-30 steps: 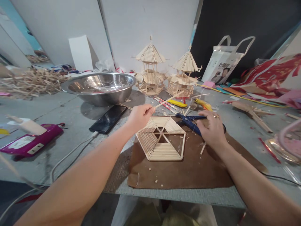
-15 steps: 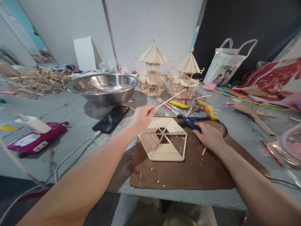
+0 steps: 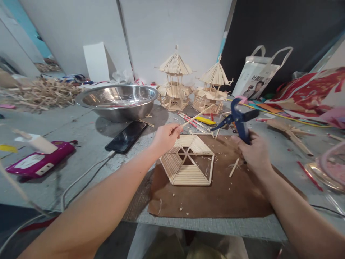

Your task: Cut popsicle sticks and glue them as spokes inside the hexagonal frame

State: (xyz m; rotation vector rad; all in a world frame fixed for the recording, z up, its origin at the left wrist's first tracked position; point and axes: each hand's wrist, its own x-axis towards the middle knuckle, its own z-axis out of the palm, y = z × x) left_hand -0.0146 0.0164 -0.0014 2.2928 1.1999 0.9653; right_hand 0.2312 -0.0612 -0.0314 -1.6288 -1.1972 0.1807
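Hands: While the left hand [image 3: 169,136] pinches a thin stick [image 3: 198,116], the right hand [image 3: 256,153] grips a blue cutter [image 3: 240,124].
Frame [image 3: 175,163]: six-sided, toward 10 o'clock on the brown mat [image 3: 215,205].
Filled: five sections [image 3: 203,145] look covered with slats [image 3: 188,176], the one at 10 o'clock partly behind the left hand.
Bare: the section at 4 o'clock, apparently the only one unfilled.

- Thin pale wooden stick [image 3: 198,116], held near one end in the left hand [image 3: 167,138], slanting up and away to the right
- Blue hand tool [image 3: 238,120], raised in the right hand [image 3: 254,153], its arms splayed
- Flat hexagonal panel [image 3: 185,173] of pale sticks, lying on a brown mat [image 3: 215,201], slats in most sections, lower-right one open
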